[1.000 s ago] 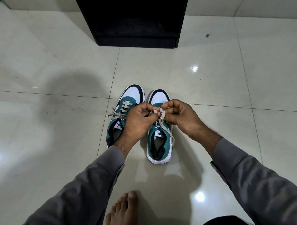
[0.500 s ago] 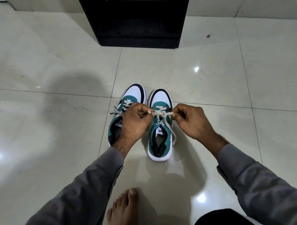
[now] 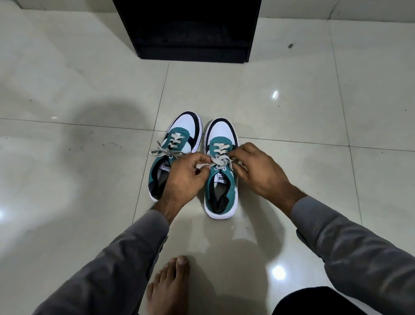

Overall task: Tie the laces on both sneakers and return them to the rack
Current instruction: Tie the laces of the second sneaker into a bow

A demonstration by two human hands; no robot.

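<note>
Two teal, white and black sneakers stand side by side on the tiled floor, toes pointing away from me. The left sneaker [image 3: 177, 139] has a bow of grey lace lying over its left side. My left hand [image 3: 182, 180] and my right hand [image 3: 259, 171] sit on either side of the right sneaker [image 3: 221, 192], each pinching part of its grey lace [image 3: 219, 160] at a knot over the tongue. My left hand covers the rear of the left sneaker.
A black open rack [image 3: 191, 27] stands on the floor straight ahead, beyond the sneakers. My bare foot [image 3: 169, 290] rests on the glossy tiles below the hands. Pale floor stretches to both sides.
The hands first pulled the right sneaker's lace outward, away from each other. They have since dropped lower and come back in toward the knot over the tongue.
</note>
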